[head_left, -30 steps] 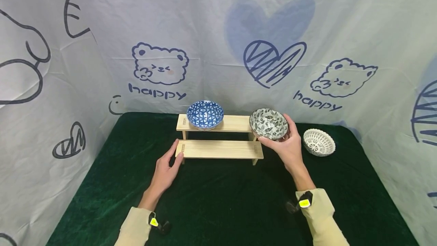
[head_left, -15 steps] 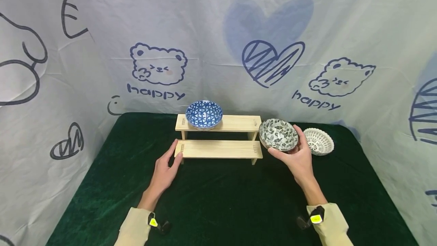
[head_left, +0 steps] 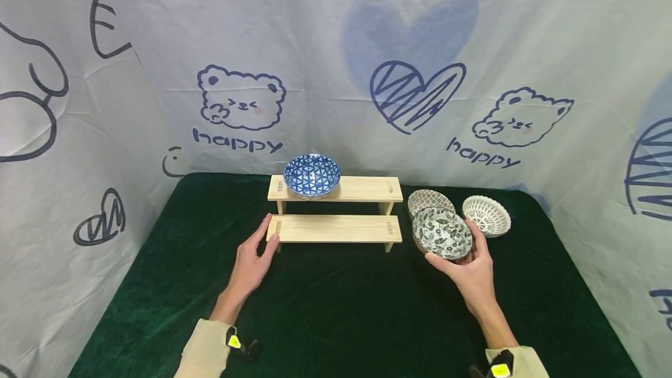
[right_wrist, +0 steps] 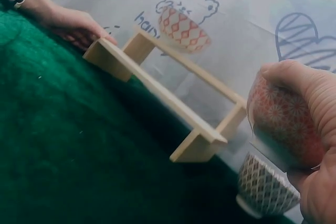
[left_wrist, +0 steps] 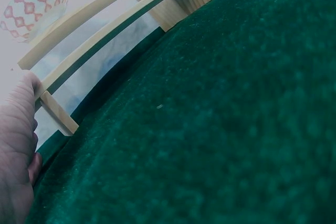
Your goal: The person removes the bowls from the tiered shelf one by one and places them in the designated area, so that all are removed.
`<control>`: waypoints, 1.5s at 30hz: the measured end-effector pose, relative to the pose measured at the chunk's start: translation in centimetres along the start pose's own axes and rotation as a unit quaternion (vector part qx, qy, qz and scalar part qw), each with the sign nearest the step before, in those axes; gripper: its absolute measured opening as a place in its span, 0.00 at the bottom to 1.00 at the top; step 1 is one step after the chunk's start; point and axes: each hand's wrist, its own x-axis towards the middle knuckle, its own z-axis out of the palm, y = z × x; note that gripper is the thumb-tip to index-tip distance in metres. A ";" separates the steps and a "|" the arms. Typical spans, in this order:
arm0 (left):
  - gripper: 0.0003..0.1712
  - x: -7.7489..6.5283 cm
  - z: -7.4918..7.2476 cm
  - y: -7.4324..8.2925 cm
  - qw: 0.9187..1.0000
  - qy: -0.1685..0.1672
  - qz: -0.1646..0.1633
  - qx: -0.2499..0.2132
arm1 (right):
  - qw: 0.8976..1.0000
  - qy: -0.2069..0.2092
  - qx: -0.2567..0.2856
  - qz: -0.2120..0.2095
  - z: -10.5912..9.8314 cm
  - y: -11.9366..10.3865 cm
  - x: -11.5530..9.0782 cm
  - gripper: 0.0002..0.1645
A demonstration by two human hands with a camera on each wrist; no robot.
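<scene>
My right hand (head_left: pixel 469 273) holds a bowl (head_left: pixel 442 232) by its right side, thumb near the front and fingers behind. Inside, the bowl has a black-and-white floral pattern; its outside is reddish in the right wrist view. It is tilted and raised in front of a lattice-patterned bowl (head_left: pixel 429 199), which it partly hides. My left hand (head_left: pixel 249 264) grips the left end of the lower shelf of a two-step wooden stand (head_left: pixel 336 228), thumb at the front edge. On the upper shelf, towards its left end, sits a bowl (head_left: pixel 312 175) with a blue-and-white inside.
A white bowl with a ribbed pattern (head_left: pixel 486 216) stands on the table to the right of the lattice-patterned one. Dark green cloth (head_left: pixel 336 319) covers the table. A white printed curtain (head_left: pixel 315 45) rises close behind the stand and along both sides.
The right hand has carried the floral bowl from the upper shelf's right end rightwards and towards me, uncovering the lattice-patterned bowl. The left hand stays at the stand.
</scene>
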 end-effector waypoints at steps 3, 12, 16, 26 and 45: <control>0.37 0.0 0.0 0.0 1.000 0.001 -0.001 0.000 | 1.000 0.011 0.008 0.016 -0.3 0.8 -0.8 0.66; 0.37 -0.1 -0.1 0.2 1.000 0.004 -0.001 0.001 | 0.998 0.028 0.009 0.060 -1.0 3.3 -2.3 0.67; 0.37 -0.1 -0.1 0.2 1.000 0.004 0.000 0.004 | 0.997 0.031 -0.013 0.073 -1.3 4.2 -2.3 0.69; 0.37 -0.1 0.0 0.0 1.000 0.003 0.003 0.002 | 0.996 0.028 -0.033 0.081 -1.2 5.4 -2.1 0.72; 0.37 -0.2 -0.1 0.5 1.000 0.011 0.002 0.007 | 0.975 -0.068 -0.166 0.135 -3.0 4.1 -1.6 0.84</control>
